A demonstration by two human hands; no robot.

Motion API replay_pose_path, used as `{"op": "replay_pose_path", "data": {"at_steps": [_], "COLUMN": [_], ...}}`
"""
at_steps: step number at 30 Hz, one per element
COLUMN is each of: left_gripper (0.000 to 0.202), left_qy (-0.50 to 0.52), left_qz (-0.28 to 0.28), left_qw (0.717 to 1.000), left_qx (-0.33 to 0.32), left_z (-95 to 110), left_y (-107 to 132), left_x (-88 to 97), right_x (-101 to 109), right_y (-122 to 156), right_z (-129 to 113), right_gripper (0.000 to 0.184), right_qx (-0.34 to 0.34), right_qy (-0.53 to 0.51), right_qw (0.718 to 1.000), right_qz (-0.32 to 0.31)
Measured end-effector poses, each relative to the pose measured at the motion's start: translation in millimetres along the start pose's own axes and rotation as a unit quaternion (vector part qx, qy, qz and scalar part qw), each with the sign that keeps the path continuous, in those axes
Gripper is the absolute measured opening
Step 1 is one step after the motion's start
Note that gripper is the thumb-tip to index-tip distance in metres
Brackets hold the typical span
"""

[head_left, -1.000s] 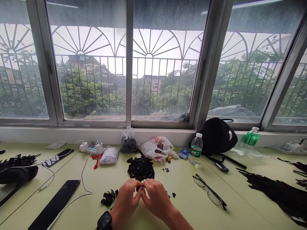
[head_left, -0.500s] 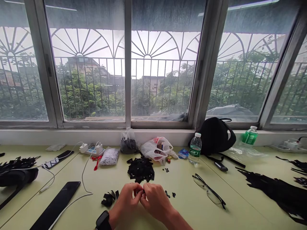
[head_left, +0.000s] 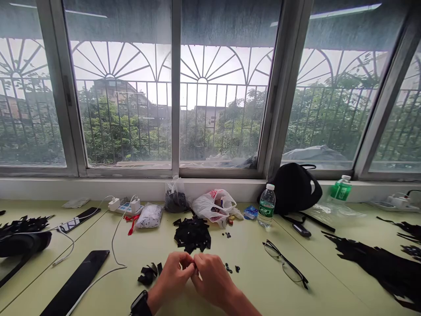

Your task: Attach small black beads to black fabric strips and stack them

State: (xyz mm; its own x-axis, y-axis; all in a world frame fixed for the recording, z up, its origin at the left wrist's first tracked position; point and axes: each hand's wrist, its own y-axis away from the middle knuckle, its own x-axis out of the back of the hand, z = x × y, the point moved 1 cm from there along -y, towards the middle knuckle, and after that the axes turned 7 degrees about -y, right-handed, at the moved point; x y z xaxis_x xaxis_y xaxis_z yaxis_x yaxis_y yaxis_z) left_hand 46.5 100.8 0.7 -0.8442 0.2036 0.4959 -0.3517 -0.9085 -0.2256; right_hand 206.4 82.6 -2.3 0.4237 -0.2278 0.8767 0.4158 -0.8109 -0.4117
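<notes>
Black scraps (head_left: 192,235) beyond left hand (head_left: 173,277), right hand (head_left: 214,279), touching; cannot tell whether grip pinching anything; small discs (head_left: 237,268), glasses (head_left: 283,259) rightward.

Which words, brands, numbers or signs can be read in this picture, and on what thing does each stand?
None can be read with certainty.
Nearer bottle: white characters on its green label, too small.
Farther bottle: white marks on green, blurred.
White plastic bag: red lettering, creased and too small.
</notes>
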Motion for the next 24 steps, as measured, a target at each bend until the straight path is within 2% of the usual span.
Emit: {"op": "replay_pose_path", "data": {"at_steps": [4,8,12,17,20,24], "left_gripper": [0.025,0.035,0.042,0.046,0.048,0.048], "left_qy": [0.040,0.072,0.053,0.048,0.060,0.075], "left_qz": [0.003,0.003,0.068,0.143,0.130,0.108], "left_qw": [0.999,0.997,0.996,0.989,0.990,0.991], "left_qx": [-0.005,-0.020,-0.015,0.003,0.016,0.019], "left_z": [-1,0,-1,-4,-5,-3], "left_y": [-3,-5,-6,-10,-11,-10], "left_x": [-2.3,-2.4,1.9,6.7,5.6,2.3], "right_x": [6,10,11,8,6,2], "right_y": [-2,-8,-13,-14,-13,-12], "right_z": [1,8,15,9,4,3], "right_gripper": [0.010,0.028,0.043,0.035,0.031,0.035], "right_qx": [0.006,-0.037,-0.079,-0.062,-0.049,-0.055], "right_qy": [-0.033,-0.140,-0.239,-0.305,-0.319,-0.305], "right_qw": [0.999,0.988,0.963,0.945,0.941,0.944], "right_qz": [0.027,0.054,0.099,0.098,0.101,0.110]}}
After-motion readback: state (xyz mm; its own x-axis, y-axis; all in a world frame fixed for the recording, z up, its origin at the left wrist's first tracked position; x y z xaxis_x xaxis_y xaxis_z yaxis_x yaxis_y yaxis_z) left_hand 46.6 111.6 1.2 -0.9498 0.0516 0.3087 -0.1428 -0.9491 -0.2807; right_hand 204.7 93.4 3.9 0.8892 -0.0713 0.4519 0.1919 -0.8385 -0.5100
